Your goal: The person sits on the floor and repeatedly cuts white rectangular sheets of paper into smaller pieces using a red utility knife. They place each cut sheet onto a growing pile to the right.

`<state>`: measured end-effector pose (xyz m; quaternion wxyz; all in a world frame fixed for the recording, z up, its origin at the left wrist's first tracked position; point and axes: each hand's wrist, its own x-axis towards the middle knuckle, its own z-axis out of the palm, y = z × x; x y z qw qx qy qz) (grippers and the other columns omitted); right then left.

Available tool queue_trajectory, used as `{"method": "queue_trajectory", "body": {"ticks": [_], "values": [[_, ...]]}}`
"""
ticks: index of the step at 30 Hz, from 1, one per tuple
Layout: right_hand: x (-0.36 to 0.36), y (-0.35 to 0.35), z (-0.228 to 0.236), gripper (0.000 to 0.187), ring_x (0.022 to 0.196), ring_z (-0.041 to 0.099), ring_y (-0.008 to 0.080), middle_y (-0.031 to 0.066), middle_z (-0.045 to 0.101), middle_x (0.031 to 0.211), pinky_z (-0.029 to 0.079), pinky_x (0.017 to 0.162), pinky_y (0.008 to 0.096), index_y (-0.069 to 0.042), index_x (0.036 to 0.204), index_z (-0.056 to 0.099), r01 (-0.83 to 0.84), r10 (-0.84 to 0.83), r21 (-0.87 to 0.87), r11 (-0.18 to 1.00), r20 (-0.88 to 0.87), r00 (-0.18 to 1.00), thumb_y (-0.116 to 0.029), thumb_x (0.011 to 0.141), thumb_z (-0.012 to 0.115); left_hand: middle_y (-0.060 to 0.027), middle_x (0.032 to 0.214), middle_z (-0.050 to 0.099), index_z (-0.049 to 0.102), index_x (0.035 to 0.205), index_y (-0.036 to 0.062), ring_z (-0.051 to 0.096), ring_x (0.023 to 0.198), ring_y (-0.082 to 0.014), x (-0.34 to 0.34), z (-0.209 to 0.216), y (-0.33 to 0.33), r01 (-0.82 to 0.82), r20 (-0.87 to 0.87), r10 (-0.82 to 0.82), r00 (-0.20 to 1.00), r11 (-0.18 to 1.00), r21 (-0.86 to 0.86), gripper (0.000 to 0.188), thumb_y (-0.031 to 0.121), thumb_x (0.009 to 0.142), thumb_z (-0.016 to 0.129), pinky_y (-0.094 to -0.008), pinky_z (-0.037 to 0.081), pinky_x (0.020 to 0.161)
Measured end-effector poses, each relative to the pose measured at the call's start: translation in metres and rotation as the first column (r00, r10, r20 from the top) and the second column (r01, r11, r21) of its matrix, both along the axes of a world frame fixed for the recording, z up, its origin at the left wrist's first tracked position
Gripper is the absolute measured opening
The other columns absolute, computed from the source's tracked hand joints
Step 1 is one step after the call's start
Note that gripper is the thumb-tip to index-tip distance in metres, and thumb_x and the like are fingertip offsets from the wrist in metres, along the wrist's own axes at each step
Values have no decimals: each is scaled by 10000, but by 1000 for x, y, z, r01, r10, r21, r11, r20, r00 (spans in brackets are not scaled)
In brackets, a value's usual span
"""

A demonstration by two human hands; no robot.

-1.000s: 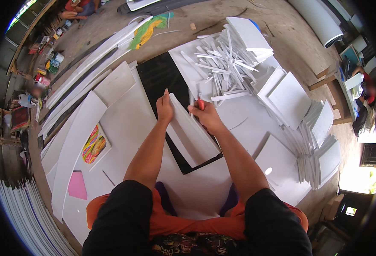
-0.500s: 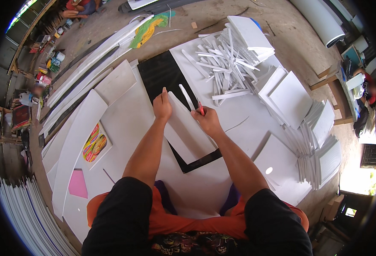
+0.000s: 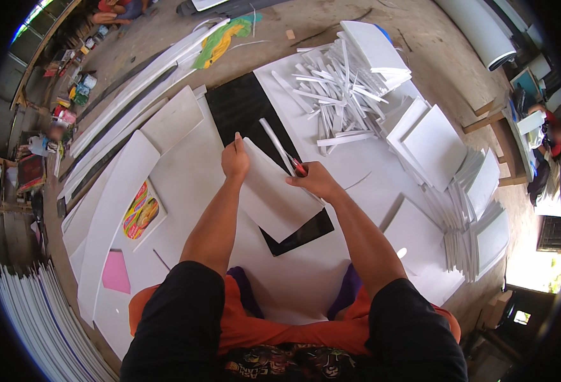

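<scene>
board (image 3: 279,191) between hands (image 3: 236,160) partly hides black strip (image 3: 245,111).

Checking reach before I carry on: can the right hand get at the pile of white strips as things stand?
Likely yes: nothing stands between the right hand and the pile of white strips, but that hand holds a red tool.

Looks down from the wearer's head through one wide fisheye, near above left hand (image 3: 236,162) and right hand (image 3: 317,180) mid-frame, reaching to floor (image 3: 438,83) well beyond, straight lines bowed outward.
</scene>
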<state>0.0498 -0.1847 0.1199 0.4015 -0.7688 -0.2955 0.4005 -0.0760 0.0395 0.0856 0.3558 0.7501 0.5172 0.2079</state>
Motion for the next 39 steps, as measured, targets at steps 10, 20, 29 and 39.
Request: {"method": "queue_trajectory", "body": {"ticks": [10,20,29,39], "values": [[33,-6,-25,354,637,636,335,187,654,693,477,634,442,42,892,671,438,-478,228,870,170,862,-301,978,676,-243,1141,724,735,1161,11,664,1075,-462,-27,-21,7,-235,-179,225,958,971,-35,705,537,1081,273,-546,509,953],[93,-25,-15,254,942,710,375,197,734,968,535,818,492,-1,1050,688,468,-409,9,884,500,764,-234,967,632,-224,1159,721,707,1177,-19,670,1112,-424,-15,-32,-1,-312,-351,227,908,927,-207,887,698,1039,202,-534,522,940],[189,6,26,255,1024,724,405,199,751,1068,573,872,518,-24,1136,671,421,-46,-332,844,738,673,-156,968,531,-230,1032,695,674,1054,-90,659,953,-369,8,-60,-43,-302,10,363,932,789,-535,836,672,1046,329,-476,506,845],[235,46,5,288,1029,731,359,194,753,1074,583,859,477,-64,1136,708,557,-207,-154,816,822,530,-282,1011,567,-129,1046,650,629,1158,-44,586,957,-222,15,-40,-83,-382,128,538,833,727,-570,728,626,1068,359,-375,478,884]]}}
